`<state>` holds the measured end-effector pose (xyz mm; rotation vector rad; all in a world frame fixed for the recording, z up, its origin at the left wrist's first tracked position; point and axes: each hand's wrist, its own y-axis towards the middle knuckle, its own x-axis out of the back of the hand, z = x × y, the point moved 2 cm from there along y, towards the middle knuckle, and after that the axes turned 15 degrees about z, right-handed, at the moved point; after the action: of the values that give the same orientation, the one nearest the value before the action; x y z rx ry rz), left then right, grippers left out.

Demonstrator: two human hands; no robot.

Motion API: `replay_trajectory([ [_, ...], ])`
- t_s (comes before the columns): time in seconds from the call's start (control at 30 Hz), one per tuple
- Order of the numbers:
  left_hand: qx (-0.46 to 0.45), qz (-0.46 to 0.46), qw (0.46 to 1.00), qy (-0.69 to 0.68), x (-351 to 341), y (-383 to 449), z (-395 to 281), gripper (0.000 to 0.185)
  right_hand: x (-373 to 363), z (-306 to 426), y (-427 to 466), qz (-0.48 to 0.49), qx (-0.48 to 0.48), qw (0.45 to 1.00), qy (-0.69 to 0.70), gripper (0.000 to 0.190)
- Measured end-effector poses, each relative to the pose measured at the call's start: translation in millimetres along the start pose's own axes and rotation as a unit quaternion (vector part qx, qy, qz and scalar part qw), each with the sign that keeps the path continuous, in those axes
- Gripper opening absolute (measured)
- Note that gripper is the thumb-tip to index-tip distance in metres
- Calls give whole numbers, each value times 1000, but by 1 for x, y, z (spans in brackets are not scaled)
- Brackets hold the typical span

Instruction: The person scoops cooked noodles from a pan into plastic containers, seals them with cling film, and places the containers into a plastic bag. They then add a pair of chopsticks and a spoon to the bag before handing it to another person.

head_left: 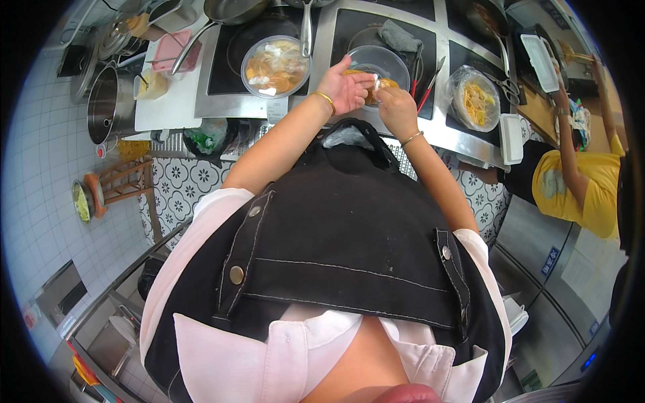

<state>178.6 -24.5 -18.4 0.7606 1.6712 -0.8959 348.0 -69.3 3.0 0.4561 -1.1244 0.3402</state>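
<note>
My right hand (396, 107) pinches the white twisted top of a clear plastic bag of orange-brown food (387, 84). Palm up, my left hand (347, 89) has its fingertips against the same bag top, from the left. Behind both hands is a round clear plastic tub (388, 56); whether the bag rests inside it is hard to tell. Left of my hands, a second round tub (276, 65) holds several bagged portions of food. A bagged bowl of yellow shredded food (473, 104) sits to the right on the steel counter.
Red-handled tongs (426, 97) and a grey cloth (399, 36) lie behind my right hand. Pans (236, 10) stand at the back. At left are a pink container (177, 50) and a steel pot (112, 103). A co-worker in a yellow shirt (579, 186) handles a white foam box (539, 63) at right.
</note>
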Motion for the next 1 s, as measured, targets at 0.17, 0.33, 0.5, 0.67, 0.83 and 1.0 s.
replay_trajectory([
  [0.17,27,45,998,-17,9,7,-3,62,2,1,4,-14,40,999,-30,12],
  [0.33,47,103,994,5,9,5,1,55,-7,-15,6,-62,-205,914,344,14],
  [0.5,14,43,998,35,1,-1,11,52,-11,-17,16,-40,-269,900,340,15],
  [0.67,4,40,997,69,1,-5,18,53,-18,-17,23,-65,-311,898,304,13],
  [0.83,12,46,990,134,7,-9,12,46,-36,-37,18,-76,-251,901,345,13],
  [1.0,-11,-213,862,460,3,17,6,29,-23,-21,15,-13,-162,960,228,18],
])
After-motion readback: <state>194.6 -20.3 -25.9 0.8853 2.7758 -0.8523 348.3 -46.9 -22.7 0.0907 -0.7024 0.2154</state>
